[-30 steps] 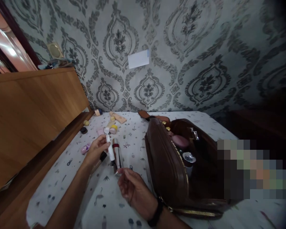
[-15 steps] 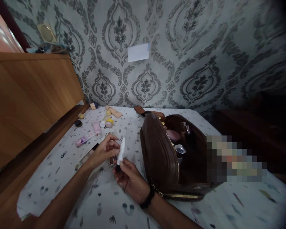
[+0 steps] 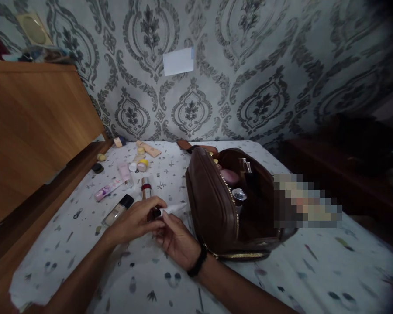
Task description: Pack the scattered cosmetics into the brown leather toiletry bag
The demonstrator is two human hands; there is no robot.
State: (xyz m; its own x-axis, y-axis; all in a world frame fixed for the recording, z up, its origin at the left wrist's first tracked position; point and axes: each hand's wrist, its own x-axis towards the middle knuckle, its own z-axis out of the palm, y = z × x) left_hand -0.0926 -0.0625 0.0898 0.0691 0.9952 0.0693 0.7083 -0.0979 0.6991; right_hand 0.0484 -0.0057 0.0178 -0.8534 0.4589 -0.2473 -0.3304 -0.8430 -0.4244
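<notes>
A small white squeeze tube (image 3: 174, 208) with a black cap (image 3: 157, 213) lies sideways between my hands, its flat end toward the bag. My right hand (image 3: 178, 242), wearing a black band at the wrist, pinches the tube close to its cap. At the cap, my left hand (image 3: 134, 220) curls its fingers and thumb around the black end. Just beyond the left hand stands a shiny lipstick-like container (image 3: 146, 188) with a red band. A glass bottle with a black lid (image 3: 119, 209) lies to the left of that hand.
An open brown leather bag (image 3: 209, 205) with cosmetics inside sits to the right. Farther back lie pink tubes (image 3: 124, 173), a yellow-lidded jar (image 3: 142, 164) and a beige tube (image 3: 149, 149). A wooden cabinet (image 3: 36, 117) borders the left side; a patterned wall rises behind.
The tube has turned from upright to sideways, its cap now toward my left hand. My left fingers have closed in around the cap. The view has shifted slightly right and down.
</notes>
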